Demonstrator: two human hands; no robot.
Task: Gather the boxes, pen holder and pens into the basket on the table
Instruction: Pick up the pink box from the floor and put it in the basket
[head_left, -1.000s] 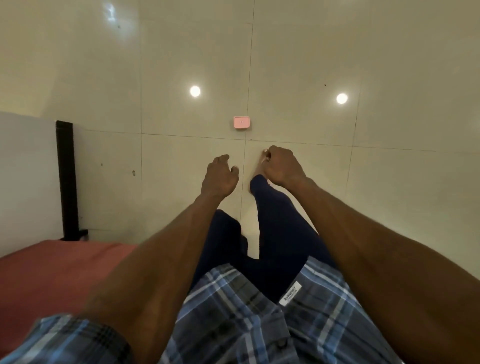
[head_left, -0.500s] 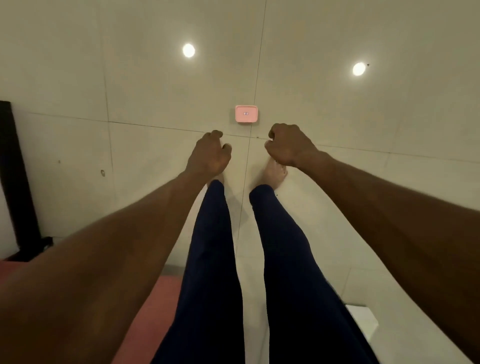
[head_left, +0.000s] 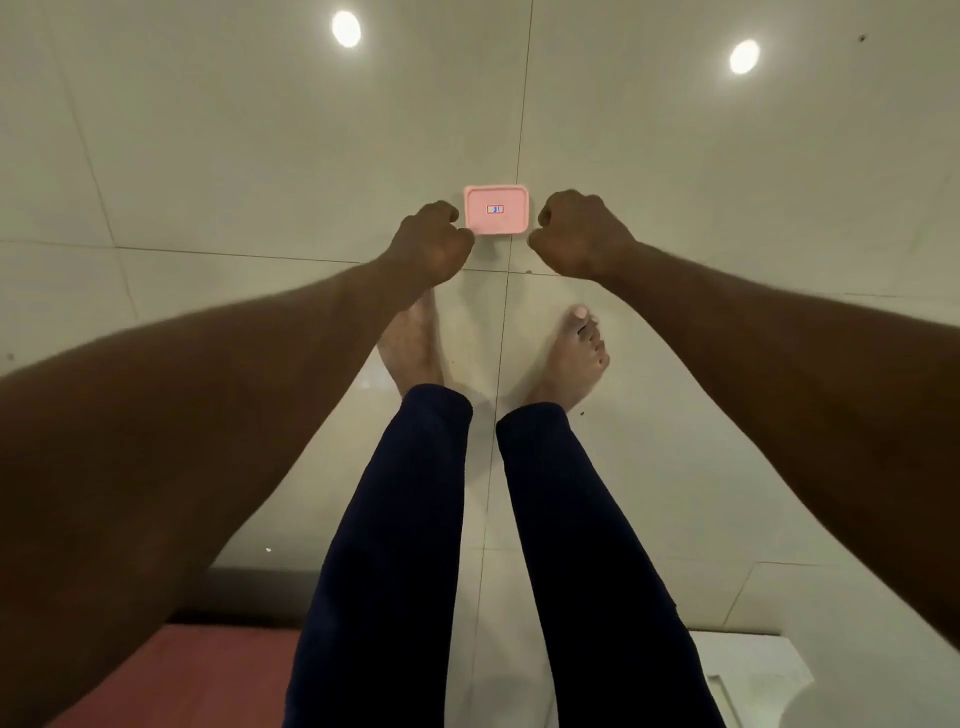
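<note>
The floor (head_left: 208, 156) was pale glossy tile with two ceiling lights mirrored in it, a red mat (head_left: 171, 675) at the lower left edge and no table or basket in view. My left hand (head_left: 431, 244) hung with its fingers curled in on nothing, just beside the left edge of the pink box (head_left: 496, 210) — whether it touched I couldn't tell. The box lay flat on the floor ahead of my bare feet. My right hand (head_left: 582, 234) was likewise a loose empty fist by the box's right edge. I judged the box light, rigid plastic and a bit slick; a grip across its two short sides should lift it. Compared with half a second before, both hands had closed in from below the box to flank it.
</note>
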